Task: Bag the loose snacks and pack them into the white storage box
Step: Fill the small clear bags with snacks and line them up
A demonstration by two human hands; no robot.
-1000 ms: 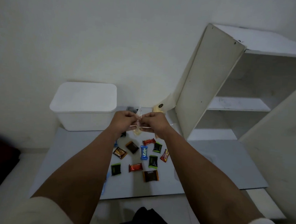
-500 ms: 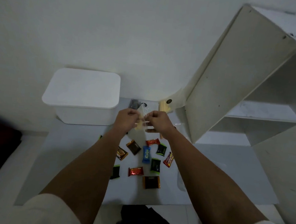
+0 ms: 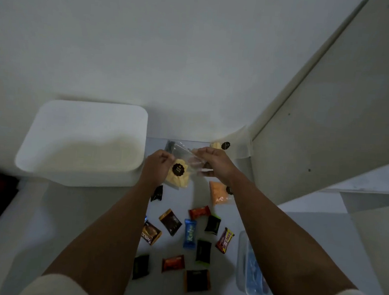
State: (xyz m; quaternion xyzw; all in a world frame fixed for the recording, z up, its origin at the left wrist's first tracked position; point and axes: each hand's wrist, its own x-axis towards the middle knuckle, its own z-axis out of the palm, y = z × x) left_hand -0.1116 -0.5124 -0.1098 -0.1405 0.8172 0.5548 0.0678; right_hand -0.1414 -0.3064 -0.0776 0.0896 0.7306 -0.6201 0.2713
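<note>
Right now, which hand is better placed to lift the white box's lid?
Left, probably. The left hand is right beside the white storage box, whose lid is on. The right hand is farther off. Both pinch the clear bag, so one must let go.

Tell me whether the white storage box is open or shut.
Shut: the white storage box wears its flat lid, hiding the inside.
</note>
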